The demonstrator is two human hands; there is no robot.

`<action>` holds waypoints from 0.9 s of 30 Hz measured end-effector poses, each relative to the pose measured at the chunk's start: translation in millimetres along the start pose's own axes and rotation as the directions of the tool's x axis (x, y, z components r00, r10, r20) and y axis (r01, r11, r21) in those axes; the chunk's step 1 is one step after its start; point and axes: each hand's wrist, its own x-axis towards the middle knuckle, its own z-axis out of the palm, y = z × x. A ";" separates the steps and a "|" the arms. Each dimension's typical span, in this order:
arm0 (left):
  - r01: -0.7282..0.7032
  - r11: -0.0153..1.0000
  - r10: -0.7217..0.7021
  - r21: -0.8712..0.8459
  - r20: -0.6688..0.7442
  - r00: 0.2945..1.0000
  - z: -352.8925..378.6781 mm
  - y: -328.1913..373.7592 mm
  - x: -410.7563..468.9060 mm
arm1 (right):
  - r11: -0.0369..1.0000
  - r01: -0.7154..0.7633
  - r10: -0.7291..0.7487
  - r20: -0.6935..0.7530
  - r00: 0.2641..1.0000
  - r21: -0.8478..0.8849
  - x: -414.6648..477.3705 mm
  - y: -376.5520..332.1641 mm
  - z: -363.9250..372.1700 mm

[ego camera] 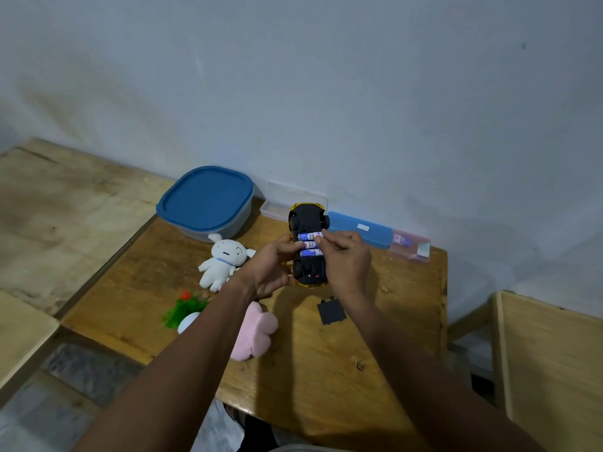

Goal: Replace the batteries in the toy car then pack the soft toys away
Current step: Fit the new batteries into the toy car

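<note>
The fingers of the right hand are curled, and their tips pinch the right end of the top battery. It is one of three blue and white batteries that lie side by side in the open slot under the toy car.

The car is upside down. Its black belly faces up and its yellow body shows at the edges. The left hand grips the car from the left side, with its fingers curled round it and the thumb resting by the middle battery. The car is held over the far middle of the wooden bench.

A small black battery lid lies flat on the bench, just under the right wrist.

A white soft toy lies to the left of the left hand. A pink soft toy lies partly under the left arm. Next to it is a green toy plant with a red top.

By the wall stands a tub with a blue lid. A long blue case and a little see-through pink box lie to the right of the car.
</note>
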 end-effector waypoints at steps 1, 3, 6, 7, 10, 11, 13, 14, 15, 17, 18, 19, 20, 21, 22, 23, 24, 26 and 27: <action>0.000 1.000 0.000 -0.005 0.007 1.000 -0.1 0.4 -0.5 | 1.000 0.017 -0.017 0.000 1.000 -0.011 -0.6 1.4 0.3; -0.003 1.000 0.003 -0.020 0.021 1.000 -0.6 0.6 -1.2 | 0.994 0.094 -0.095 0.002 0.996 -0.063 -2.4 3.9 -0.3; -0.011 0.999 0.013 -0.044 0.035 0.999 0.0 1.5 -1.8 | 0.922 0.316 -0.310 0.064 0.949 -0.221 -5.7 5.9 -5.3; -0.016 0.999 0.017 -0.042 0.029 0.999 0.3 1.9 -2.1 | 0.875 0.385 -0.370 0.107 0.923 -0.292 -6.3 5.3 -8.4; -0.019 1.000 0.020 -0.019 0.014 1.000 -1.8 0.7 -1.6 | 0.670 0.524 -0.466 0.251 0.848 -0.525 -4.4 5.8 -16.3; -0.018 1.000 0.018 -0.022 0.014 1.000 -2.1 0.0 -1.5 | 0.618 0.542 -0.470 0.286 0.835 -0.569 -3.2 6.5 -17.7; -0.014 0.999 0.014 -0.038 0.014 1.000 -2.4 -2.1 -0.8 | 0.557 0.557 -0.462 0.328 0.824 -0.616 -1.5 8.6 -18.5; -0.010 0.999 0.011 -0.043 0.012 1.000 -2.5 -3.0 0.1 | 0.544 0.557 -0.456 0.336 0.824 -0.628 -1.4 9.9 -18.6; -0.008 0.999 0.008 -0.045 0.011 1.000 -2.2 -3.3 0.9 | 0.542 0.553 -0.448 0.339 0.827 -0.633 -1.1 10.8 -18.5; -0.004 0.999 0.004 -0.037 0.011 1.000 -1.7 -3.8 2.6 | 0.559 0.539 -0.433 0.332 0.838 -0.630 -1.4 12.2 -19.4; -0.003 0.999 0.003 -0.033 0.008 1.000 -2.4 -3.7 3.5 | 0.571 0.532 -0.426 0.328 0.843 -0.625 -1.6 12.5 -19.9; -0.001 0.999 0.001 -0.034 0.007 1.000 -2.8 -3.6 4.3 | 0.580 0.528 -0.419 0.329 0.846 -0.620 -2.0 13.3 -20.4; 0.000 0.999 0.000 -0.037 0.002 1.000 -3.0 -3.3 5.4 | 0.586 0.529 -0.414 0.334 0.847 -0.614 -1.9 14.5 -20.6; 0.000 0.999 -0.001 -0.042 -0.005 1.000 -3.1 -3.1 6.2 | 0.594 0.531 -0.407 0.344 0.846 -0.604 -1.5 16.2 -20.8; 0.002 0.999 -0.002 -0.048 -0.016 1.000 -3.1 -3.2 7.0 | 0.612 0.529 -0.392 0.355 0.849 -0.589 -0.8 18.2 -21.2; 0.005 0.999 -0.006 -0.049 -0.033 0.999 -3.4 -3.8 7.6 | 0.644 0.515 -0.366 0.362 0.857 -0.566 0.4 20.9 -21.8; 0.009 0.999 -0.011 -0.043 -0.055 0.998 -4.4 -5.1 8.1 | 0.687 0.488 -0.334 0.363 0.870 -0.538 1.7 24.1 -23.0; 0.028 0.999 -0.030 -0.016 -0.106 0.994 -8.6 -10.5 8.6 | 0.766 0.425 -0.271 0.358 0.894 -0.482 5.0 33.4 -28.2; 0.043 0.999 -0.043 -0.005 -0.130 0.991 -11.1 -14.2 8.8 | 0.783 0.411 -0.254 0.362 0.897 -0.468 6.4 39.5 -32.2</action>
